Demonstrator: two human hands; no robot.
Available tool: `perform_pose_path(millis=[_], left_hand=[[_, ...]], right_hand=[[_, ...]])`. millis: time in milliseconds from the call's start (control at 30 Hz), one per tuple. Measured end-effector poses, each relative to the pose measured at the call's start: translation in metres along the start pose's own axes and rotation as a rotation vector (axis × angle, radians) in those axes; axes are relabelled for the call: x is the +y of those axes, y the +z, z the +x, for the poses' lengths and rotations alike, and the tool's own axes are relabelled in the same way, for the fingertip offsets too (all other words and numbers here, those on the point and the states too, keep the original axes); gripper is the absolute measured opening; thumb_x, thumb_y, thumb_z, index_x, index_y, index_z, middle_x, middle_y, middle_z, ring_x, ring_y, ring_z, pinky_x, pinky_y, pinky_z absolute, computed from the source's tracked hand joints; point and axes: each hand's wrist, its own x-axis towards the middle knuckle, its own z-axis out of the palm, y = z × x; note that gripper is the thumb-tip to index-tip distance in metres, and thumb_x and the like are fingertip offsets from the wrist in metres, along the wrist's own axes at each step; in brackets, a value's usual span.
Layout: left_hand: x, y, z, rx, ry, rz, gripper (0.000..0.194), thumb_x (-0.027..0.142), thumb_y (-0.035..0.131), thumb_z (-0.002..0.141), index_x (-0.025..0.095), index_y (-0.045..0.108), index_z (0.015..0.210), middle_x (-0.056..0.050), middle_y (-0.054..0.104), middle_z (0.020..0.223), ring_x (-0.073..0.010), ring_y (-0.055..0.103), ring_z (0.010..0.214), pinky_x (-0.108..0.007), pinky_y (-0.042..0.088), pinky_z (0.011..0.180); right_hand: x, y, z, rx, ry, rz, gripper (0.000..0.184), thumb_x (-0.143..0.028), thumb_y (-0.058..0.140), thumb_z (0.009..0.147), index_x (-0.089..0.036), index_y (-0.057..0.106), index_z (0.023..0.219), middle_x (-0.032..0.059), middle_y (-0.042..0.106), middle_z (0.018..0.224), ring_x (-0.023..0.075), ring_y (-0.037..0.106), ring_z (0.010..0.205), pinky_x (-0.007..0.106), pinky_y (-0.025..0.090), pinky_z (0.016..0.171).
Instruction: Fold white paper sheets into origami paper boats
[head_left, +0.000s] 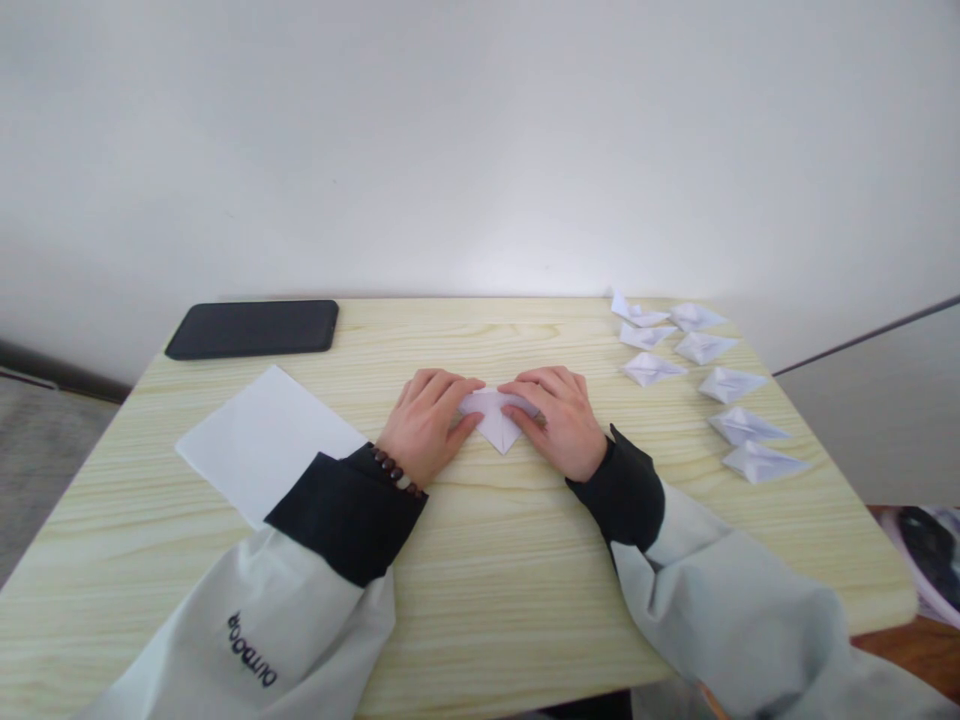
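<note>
A small white folded paper [496, 420] lies flat in the middle of the pale wooden table [487, 560], its point toward me. My left hand [426, 424] rests on the paper's left side, fingers stretched flat and pressing down. A bead bracelet sits on that wrist. From the other side my right hand [559, 418] presses on the paper's right part, fingers flat and together. The fingertips of both hands nearly meet over the paper's top edge.
A stack of white paper sheets [262, 440] lies to the left, partly under my left sleeve. A black phone [253, 328] lies at the far left edge. Several folded white paper boats [705, 385] sit at the right. A plain wall stands behind the table.
</note>
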Motion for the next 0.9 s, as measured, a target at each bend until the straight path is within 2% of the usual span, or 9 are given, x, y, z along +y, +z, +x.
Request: perform_pose_path(millis=[100,200,433,633,767,900], left_hand=[[-0.001,0.001,-0.001,0.017,0.025,0.041,0.03,0.027,0.051,0.085,0.017,0.058,0.112,-0.009,0.06,0.097,-0.0239,0.048,0.094,-0.042,0.044,0.083],[-0.001,0.001,-0.002,0.017,0.036,0.076,0.024,0.029,0.051,0.085,0.019,0.063,0.103,-0.009,0.061,0.095,-0.0242,0.048,0.094,-0.041,0.043,0.082],[0.0,0.001,-0.001,-0.006,0.023,0.084,0.019,0.029,0.052,0.085,0.017,0.063,0.095,-0.007,0.063,0.094,-0.0239,0.048,0.095,-0.04,0.043,0.084],[0.0,0.002,-0.001,-0.014,0.07,0.075,0.023,0.024,0.05,0.086,0.016,0.061,0.104,-0.009,0.063,0.099,-0.024,0.048,0.097,-0.041,0.044,0.083],[0.0,0.001,-0.001,0.0,0.123,0.101,0.02,0.022,0.05,0.086,0.017,0.063,0.1,-0.007,0.064,0.099,-0.0234,0.049,0.096,-0.04,0.044,0.083],[0.002,0.0,-0.002,0.049,0.172,0.203,0.018,0.024,0.05,0.086,0.02,0.065,0.096,-0.005,0.066,0.094,-0.0227,0.051,0.092,-0.038,0.045,0.077]], right_hand=[[0.0,0.0,0.0,-0.008,0.0,0.016,0.021,-0.03,0.053,0.086,-0.023,0.062,0.104,0.004,0.062,0.098,0.0195,0.051,0.097,0.035,0.034,0.085],[0.001,-0.002,0.001,-0.018,0.043,0.06,0.023,-0.03,0.057,0.084,-0.023,0.062,0.105,0.0039,0.063,0.094,0.0195,0.052,0.094,0.036,0.035,0.084],[0.007,-0.005,0.001,-0.069,0.112,0.16,0.024,-0.04,0.068,0.073,-0.027,0.07,0.093,0.0032,0.059,0.086,0.0195,0.054,0.085,0.037,0.039,0.08],[0.008,-0.003,0.003,-0.053,0.167,0.172,0.014,-0.036,0.069,0.074,-0.029,0.073,0.085,0.0019,0.06,0.08,0.0176,0.054,0.08,0.033,0.041,0.074],[0.006,-0.001,-0.001,-0.003,0.078,0.114,0.014,-0.037,0.063,0.079,-0.029,0.073,0.085,0.0025,0.059,0.079,0.016,0.051,0.076,0.032,0.039,0.072],[0.001,-0.005,-0.008,0.017,-0.07,-0.063,0.019,-0.033,0.054,0.086,-0.03,0.07,0.095,0.0035,0.06,0.085,0.0172,0.048,0.08,0.033,0.035,0.072]])
